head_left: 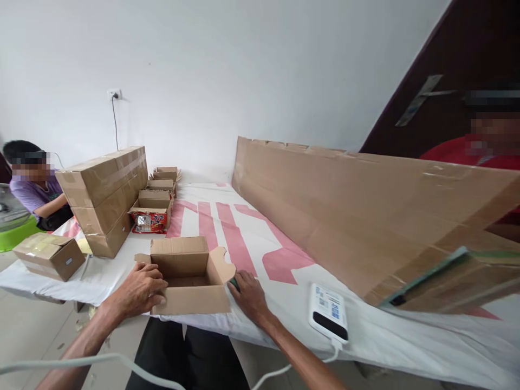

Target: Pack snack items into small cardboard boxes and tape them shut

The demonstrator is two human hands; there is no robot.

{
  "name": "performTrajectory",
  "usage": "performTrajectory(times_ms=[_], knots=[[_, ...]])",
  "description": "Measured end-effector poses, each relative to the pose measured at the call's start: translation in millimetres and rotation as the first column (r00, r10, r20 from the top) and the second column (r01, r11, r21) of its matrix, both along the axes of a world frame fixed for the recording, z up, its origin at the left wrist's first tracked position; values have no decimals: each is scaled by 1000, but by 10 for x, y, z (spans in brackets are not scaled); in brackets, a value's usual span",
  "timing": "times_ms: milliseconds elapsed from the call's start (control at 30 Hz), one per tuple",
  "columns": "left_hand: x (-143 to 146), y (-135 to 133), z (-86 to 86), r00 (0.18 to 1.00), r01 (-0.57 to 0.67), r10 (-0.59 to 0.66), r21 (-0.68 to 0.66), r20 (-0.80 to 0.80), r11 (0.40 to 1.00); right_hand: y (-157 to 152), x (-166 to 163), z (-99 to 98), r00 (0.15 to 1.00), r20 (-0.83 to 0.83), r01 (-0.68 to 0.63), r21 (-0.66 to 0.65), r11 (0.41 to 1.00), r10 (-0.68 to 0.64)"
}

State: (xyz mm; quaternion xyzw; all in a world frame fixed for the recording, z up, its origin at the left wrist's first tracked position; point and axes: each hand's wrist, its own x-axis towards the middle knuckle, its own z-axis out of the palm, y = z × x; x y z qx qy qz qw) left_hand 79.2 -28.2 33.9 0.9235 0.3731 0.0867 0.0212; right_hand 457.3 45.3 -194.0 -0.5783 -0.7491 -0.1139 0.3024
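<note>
A small open cardboard box [190, 295] stands at the near edge of the white table cover [284, 287], its flaps up. My left hand [140, 290] rests on the box's left side, fingers curled over the left flap and front wall. My right hand [247, 295] lies by the box's right flap, fingers closed around a small dark green thing [234, 283] that I cannot make out. The inside of the box looks bare.
A long flat cardboard stack [365, 216] runs along the right. A white power bank [329, 311] with cable lies near the edge. Taped cartons [105, 195], open boxes with a red packet [150, 221], and a sealed box [49, 254] sit left. Two other persons sit at the far left and right.
</note>
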Motion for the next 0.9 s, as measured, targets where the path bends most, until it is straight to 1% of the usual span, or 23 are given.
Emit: performTrajectory(times_ms=[133,300,400,467,533,600,667,733,767,800,833,867,900], knots=[[-19,-77,-64,999,-34,32,46,44,998,-12,41,-86,1000,-7,-17,-4,1000,17],[30,-179,-58,994,-72,67,69,82,995,-22,96,-174,999,-12,-36,7,999,36],[51,-239,-52,986,-97,85,71,145,993,-26,131,-201,998,-13,-53,19,998,53],[14,-248,-70,969,-137,114,92,219,986,-26,154,-218,998,-10,-67,26,997,68],[-101,-216,-109,932,-219,169,129,321,967,-24,171,-233,997,-4,-78,29,997,78],[-312,-144,-162,867,-345,256,144,426,928,-23,178,-240,997,-1,-79,24,997,79],[-602,-61,-211,784,-486,375,114,494,866,-27,173,-233,997,-5,-74,13,997,74],[-910,-1,-239,701,-617,506,71,503,784,-35,156,-211,998,-11,-69,1,998,69],[-1041,11,-243,655,-671,560,49,508,740,-40,145,-196,998,-12,-65,-6,998,65],[-1141,9,-243,619,-703,597,20,510,711,-43,133,-179,998,-12,-61,-11,998,61],[-1201,-7,-241,598,-711,617,-18,512,703,-45,121,-163,998,-11,-57,-15,998,57],[-1215,-39,-239,592,-698,620,-59,515,714,-45,110,-147,999,-8,-53,-17,998,53],[-1183,-84,-239,604,-663,605,-94,518,743,-43,99,-133,999,-3,-48,-17,999,48]])
